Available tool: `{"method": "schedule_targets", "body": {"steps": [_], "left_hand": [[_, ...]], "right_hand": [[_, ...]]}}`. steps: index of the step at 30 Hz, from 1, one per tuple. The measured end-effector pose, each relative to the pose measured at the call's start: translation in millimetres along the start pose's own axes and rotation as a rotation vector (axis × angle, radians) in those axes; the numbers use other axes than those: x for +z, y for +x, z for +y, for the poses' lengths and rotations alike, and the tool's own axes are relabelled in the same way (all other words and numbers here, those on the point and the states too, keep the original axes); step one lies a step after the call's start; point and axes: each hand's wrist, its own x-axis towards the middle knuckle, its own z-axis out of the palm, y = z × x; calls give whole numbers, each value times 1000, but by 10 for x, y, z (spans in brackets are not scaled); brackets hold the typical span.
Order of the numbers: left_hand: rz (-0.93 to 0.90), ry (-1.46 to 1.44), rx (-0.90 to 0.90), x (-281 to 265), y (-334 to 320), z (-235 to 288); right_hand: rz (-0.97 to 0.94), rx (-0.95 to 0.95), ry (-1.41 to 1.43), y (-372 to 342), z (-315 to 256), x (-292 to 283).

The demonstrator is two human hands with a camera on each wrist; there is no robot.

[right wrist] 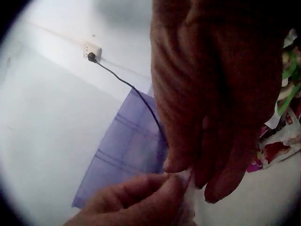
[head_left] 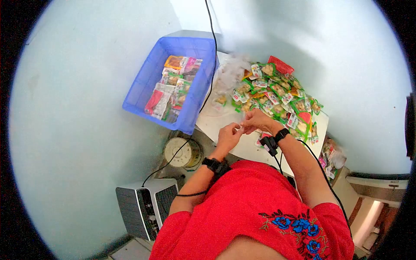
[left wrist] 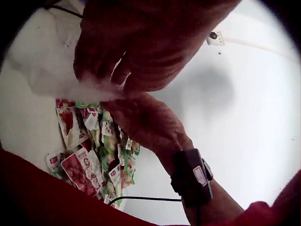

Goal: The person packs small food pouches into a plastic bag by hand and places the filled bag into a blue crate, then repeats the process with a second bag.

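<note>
Over the front of the white table, both hands meet at a thin translucent plastic bag [left wrist: 51,84]. My left hand [head_left: 228,138] pinches the bag's edge from the near side. Opposite it, my right hand [head_left: 259,120] pinches the same edge, with the fingertips of both hands close together. The right wrist view shows part of the bag [right wrist: 189,202] hanging below the fingers. Just beyond the hands lies a big heap of small food packets [head_left: 277,93] with green, red and white printing.
A blue plastic crate [head_left: 145,91] holding several packets stands at the table's left. Crumpled clear bags [head_left: 229,76] lie between crate and heap. A round tub [head_left: 177,152] and a black-and-white machine [head_left: 147,206] stand lower left. A black cable [head_left: 211,26] hangs past the crate.
</note>
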Motion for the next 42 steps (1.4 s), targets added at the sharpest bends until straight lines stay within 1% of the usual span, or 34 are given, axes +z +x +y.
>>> {"method": "schedule_targets", "body": {"steps": [3,4,7,8,10,11,12,13,16,19,22,25,28,30,33,34,37,38,39,40,41,42], "left_hand": [[2,-14,-18,-12,-36,75],[7,-12,-11,-12,-55,90],[-1,12,22,-20,-69,175],[-9,36,34,-35,-83,233],[1,64,50,-42,-107,297],[23,34,60,-43,-122,317],[49,3,70,-46,-128,338],[76,-27,81,-47,-132,347],[137,6,95,-46,-153,298],[104,-89,22,-81,-180,313],[127,61,67,-106,-186,247],[345,290,233,-183,-175,180],[585,441,315,-314,-168,272],[497,533,337,-352,-194,320],[362,625,341,-269,-226,374],[313,648,339,-226,-229,390],[305,593,383,-155,-169,245],[283,603,369,-128,-163,202],[259,614,355,-103,-163,174],[234,624,343,-78,-173,147],[209,615,327,-48,-179,114],[185,603,320,-7,-161,84]], "right_hand": [[32,-52,175,-5,103,20],[14,-64,149,-5,117,10],[-24,-105,193,-56,93,23],[-36,-98,287,-123,40,52],[-44,-142,231,-92,102,31],[-53,-165,198,-71,118,30],[-69,-137,259,-119,60,47],[-66,-135,258,-150,19,49],[-63,-121,258,-181,-22,77],[-42,-121,260,-213,-56,82],[-10,-123,222,-247,-122,83],[28,-95,121,-232,-96,55],[71,-78,18,-217,37,-37],[91,-90,-15,-284,127,-30],[99,-131,-274,-350,156,31],[98,-75,-452,-348,119,35],[236,-395,-792,-343,127,-79],[121,-360,-880,-294,85,-249],[92,-341,-889,-511,-249,-337],[77,-505,-911,-554,-374,-577],[73,-300,-751,-710,-690,-744],[265,-265,-715,-821,-904,-941]]}}
